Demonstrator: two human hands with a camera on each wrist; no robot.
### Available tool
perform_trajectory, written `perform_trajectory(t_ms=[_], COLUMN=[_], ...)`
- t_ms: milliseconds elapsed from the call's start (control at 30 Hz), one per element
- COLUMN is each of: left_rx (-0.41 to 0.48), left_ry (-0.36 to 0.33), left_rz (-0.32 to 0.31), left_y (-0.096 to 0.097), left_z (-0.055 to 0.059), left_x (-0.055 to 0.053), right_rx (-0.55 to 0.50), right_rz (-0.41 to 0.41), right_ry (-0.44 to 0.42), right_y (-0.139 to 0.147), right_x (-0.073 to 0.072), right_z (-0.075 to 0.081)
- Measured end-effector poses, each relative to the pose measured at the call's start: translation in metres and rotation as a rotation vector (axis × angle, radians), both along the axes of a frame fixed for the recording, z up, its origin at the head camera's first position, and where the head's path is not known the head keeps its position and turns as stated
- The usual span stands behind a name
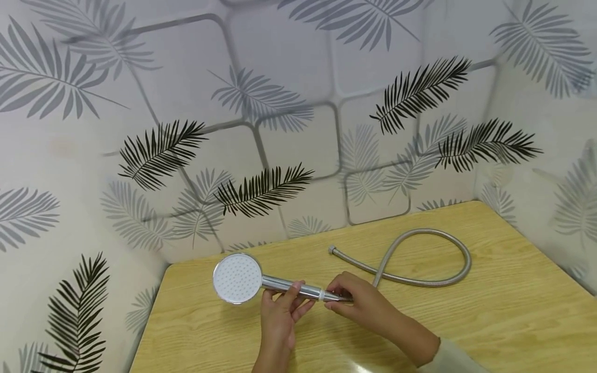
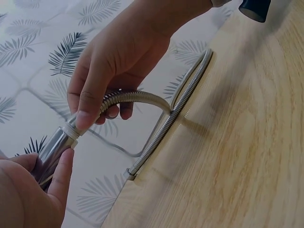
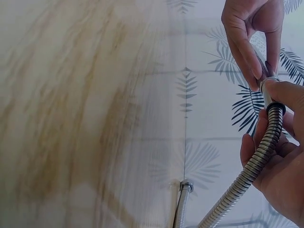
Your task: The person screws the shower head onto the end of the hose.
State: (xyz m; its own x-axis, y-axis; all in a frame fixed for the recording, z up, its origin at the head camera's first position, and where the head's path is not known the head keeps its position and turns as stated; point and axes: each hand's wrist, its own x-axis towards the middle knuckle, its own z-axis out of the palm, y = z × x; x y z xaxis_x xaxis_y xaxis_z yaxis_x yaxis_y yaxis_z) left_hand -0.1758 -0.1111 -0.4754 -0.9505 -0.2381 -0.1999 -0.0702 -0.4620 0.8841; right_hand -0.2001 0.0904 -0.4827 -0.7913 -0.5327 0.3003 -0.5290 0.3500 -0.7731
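A chrome shower head (image 1: 238, 278) with a round white spray face is held above the table, its handle pointing right. My left hand (image 1: 281, 316) grips the handle (image 2: 53, 151) near its lower end. At that end, my right hand (image 1: 356, 299) pinches the metal end fitting of a flexible shower hose (image 3: 254, 166), which meets the handle at a white ring. Whether the thread is engaged cannot be seen. From my right fingers the hose arcs down to the table and loops there, its other end with a nut (image 1: 331, 249) lying loose.
The wooden table (image 1: 513, 311) runs up to a wall (image 1: 298, 140) covered in leaf-patterned paper. Side walls close in at left and right. A dark, round-ended object (image 2: 255, 9) shows at the top of the left wrist view; its kind is unclear.
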Motion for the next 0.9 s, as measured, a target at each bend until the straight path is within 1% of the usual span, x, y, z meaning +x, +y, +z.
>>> perform_trajectory(t_ms=[200,633,900], left_rx=[0.008,-0.011,-0.019], left_ry=[-0.001,0.012,0.001], left_rz=[0.006,0.019,0.009], left_y=[0.0001,0.0023,0.0028], left_z=[-0.0006,-0.0008,-0.0011], left_x=[-0.0005,0.002,0.0027], right_rx=[0.013,0.033,0.055], right_rz=[-0.009,-0.027,-0.043], right_ry=[0.009,0.015,0.009], right_y=[-0.0022,-0.0053,-0.004], right_x=[0.0003,0.0015,0.001], right_z=[0.0001,0.0025,0.0018])
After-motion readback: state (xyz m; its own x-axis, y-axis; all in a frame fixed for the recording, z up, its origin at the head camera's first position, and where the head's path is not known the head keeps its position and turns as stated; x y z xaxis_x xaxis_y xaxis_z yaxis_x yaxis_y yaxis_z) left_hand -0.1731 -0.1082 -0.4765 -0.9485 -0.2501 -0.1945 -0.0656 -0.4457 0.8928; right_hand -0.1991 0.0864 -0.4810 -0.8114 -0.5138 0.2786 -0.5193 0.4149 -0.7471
